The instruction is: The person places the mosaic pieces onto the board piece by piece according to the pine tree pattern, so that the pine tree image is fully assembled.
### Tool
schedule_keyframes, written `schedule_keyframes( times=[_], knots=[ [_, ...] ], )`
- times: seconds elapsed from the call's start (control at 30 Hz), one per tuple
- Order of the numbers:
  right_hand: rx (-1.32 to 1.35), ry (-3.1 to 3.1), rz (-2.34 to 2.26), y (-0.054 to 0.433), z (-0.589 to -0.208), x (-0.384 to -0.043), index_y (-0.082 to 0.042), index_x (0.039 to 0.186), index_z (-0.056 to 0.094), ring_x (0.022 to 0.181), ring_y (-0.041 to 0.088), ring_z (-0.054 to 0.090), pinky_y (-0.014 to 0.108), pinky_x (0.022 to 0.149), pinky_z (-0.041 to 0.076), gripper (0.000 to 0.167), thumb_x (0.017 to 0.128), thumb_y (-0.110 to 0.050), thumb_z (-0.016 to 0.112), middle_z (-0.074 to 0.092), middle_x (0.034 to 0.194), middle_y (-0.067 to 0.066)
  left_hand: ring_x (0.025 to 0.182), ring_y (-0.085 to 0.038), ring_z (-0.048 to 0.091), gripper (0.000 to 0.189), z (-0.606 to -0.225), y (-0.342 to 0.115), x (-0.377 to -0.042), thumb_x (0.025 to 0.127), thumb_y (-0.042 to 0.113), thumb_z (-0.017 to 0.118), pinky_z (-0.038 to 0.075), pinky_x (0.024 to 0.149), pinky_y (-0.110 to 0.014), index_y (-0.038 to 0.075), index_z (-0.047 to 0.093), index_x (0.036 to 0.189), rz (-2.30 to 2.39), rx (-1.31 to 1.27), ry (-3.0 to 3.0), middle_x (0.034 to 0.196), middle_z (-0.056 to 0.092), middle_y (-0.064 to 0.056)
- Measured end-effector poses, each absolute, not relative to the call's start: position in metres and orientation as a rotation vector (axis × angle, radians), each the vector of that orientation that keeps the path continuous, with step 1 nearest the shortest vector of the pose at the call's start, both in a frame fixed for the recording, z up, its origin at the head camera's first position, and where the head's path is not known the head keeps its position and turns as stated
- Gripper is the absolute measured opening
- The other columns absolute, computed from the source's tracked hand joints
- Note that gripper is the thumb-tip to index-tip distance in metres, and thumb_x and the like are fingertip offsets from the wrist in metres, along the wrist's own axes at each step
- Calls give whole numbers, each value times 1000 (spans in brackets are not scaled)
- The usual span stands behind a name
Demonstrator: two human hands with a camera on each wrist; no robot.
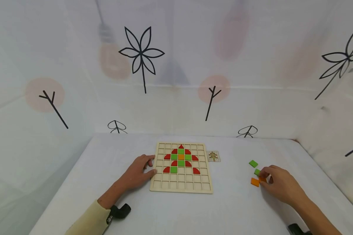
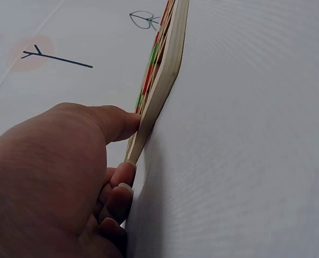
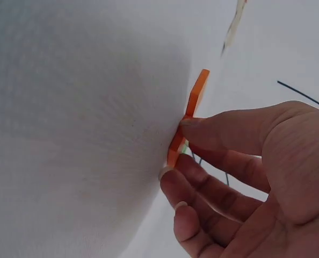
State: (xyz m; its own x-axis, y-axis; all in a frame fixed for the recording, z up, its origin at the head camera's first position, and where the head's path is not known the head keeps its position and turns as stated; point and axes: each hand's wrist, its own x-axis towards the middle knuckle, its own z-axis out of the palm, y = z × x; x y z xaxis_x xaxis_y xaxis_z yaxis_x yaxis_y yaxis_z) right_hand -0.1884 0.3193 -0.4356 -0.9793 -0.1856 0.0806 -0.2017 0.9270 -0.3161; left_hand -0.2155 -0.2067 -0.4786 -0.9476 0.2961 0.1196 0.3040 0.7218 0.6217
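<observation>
A square wooden grid board (image 1: 164, 186) lies on the table with red quarter-round and green square tiles and one orange tile set in a tree shape. At its left edge rests my left hand (image 1: 139, 173), thumb and index finger touching the rim. The board's side (image 2: 167, 80) shows close to the thumb in the left wrist view. My right hand (image 1: 282, 184) pinches an orange square tile (image 3: 176, 141) close over the table. Beside it lie another orange tile (image 1: 255, 182) and two green tiles, one (image 1: 253, 163) farther off and one (image 1: 257, 172) partly behind my fingers.
A small pattern card (image 1: 213, 156) with a tree picture lies against the board's right side. White cloth covers the table (image 1: 176, 215). A patterned cloth wall (image 1: 176, 111) stands at the back, with cloth on both sides too.
</observation>
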Motion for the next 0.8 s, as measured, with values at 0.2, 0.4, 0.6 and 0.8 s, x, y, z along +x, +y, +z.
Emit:
schedule_keyframes(
  times=[0.2,0.4,0.6,0.8],
  knots=[
    [293,-3093,551,321,-432,-189,-1,104,72,80,18,58,31,67,51,23,85,-4,84,68,94,2,95,-12,47,59,-476,-208,-215,101,25,74,41,82,-32,2,54,152,-1051,-524,-2894,104,55,7],
    [246,-3187,615,326,-431,-191,3,108,67,85,22,61,40,71,53,25,90,-7,81,69,99,6,96,-12,47,58,-477,-208,-215,101,25,73,41,83,-33,2,54,151,-1055,-531,-2893,104,55,7],
    [238,-3212,660,332,-433,-193,4,108,64,88,23,62,42,73,53,25,91,-8,79,67,99,7,96,-12,47,58,-476,-207,-215,101,25,73,41,83,-33,2,54,152,-1057,-528,-2898,105,55,7],
    [264,-3213,639,333,-433,-194,5,106,65,88,24,61,42,74,52,25,91,-9,79,65,96,7,96,-12,47,58,-474,-207,-215,101,24,73,41,83,-33,2,54,152,-1055,-526,-2898,105,55,6]
  ],
)
